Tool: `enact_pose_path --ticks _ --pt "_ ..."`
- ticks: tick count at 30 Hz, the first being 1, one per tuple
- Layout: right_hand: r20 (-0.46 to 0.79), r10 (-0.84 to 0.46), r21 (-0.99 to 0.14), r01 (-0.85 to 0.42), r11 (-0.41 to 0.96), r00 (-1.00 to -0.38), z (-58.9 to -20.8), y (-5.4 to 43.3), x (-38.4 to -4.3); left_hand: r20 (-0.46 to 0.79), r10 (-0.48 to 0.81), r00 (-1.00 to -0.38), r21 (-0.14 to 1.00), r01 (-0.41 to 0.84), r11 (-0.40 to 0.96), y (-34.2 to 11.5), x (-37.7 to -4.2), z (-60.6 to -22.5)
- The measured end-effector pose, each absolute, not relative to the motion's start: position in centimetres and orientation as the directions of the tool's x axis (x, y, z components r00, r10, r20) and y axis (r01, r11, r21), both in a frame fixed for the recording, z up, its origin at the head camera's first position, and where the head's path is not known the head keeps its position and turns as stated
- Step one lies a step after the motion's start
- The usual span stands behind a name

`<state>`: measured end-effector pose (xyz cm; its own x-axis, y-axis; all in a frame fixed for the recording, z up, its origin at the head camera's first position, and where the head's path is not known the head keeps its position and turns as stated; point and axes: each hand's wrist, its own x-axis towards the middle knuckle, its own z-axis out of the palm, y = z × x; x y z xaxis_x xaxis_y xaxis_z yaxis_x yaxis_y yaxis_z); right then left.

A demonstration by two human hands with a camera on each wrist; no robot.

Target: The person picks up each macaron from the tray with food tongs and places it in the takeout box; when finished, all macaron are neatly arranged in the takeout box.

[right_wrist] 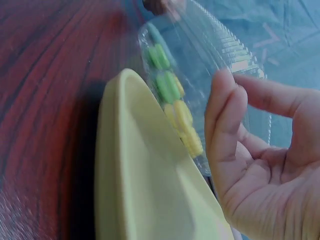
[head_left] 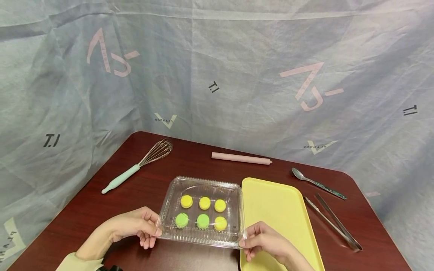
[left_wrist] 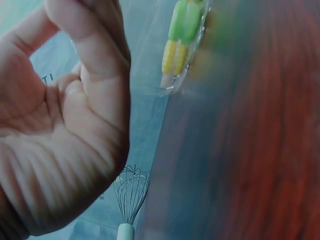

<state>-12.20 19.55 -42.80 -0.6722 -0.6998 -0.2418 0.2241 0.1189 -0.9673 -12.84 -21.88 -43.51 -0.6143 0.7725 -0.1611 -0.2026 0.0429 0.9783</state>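
A clear plastic clamshell box (head_left: 234, 238) with its lid down is held between both hands in the head view. Inside lie two rows of macarons: two green macarons (head_left: 203, 221) and several yellow macarons (head_left: 204, 203). My left hand (head_left: 133, 227) pinches the box's near left corner between thumb and fingers. At the near right corner, my right hand (head_left: 268, 242) pinches the rim the same way. Part of the box overlaps the left edge of a yellow tray (head_left: 278, 203). The right wrist view shows the box tilted beside the tray wall (right_wrist: 122, 150).
A whisk (head_left: 127, 177) with a pale green handle lies at the left. Behind the box is a pink rolling pin (head_left: 240, 158). Right of the tray lie a spoon (head_left: 317, 183) and metal tongs (head_left: 335, 224). A grey cloth (head_left: 217, 75) hangs behind the dark red table (head_left: 142, 192).
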Motion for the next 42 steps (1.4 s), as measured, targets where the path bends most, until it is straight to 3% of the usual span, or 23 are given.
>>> enact_pose_path --ticks 8,27,42 --pt "-0.212 -0.639 -0.977 0.177 0.119 -0.739 -42.85 19.16 -12.42 -0.126 0.749 -0.651 0.984 -0.175 0.013 -21.82 -13.08 -43.63" --pt "-0.211 -0.619 -0.977 0.159 0.139 -0.757 -42.88 19.14 -12.23 -0.165 0.680 -0.714 0.982 -0.187 0.042 -21.21 -12.88 -43.49" --pt "-0.239 -0.610 -0.971 0.180 0.157 -0.756 -42.83 19.31 -12.18 -0.184 0.705 -0.685 0.978 -0.200 0.061 -21.21 -13.18 -43.22"
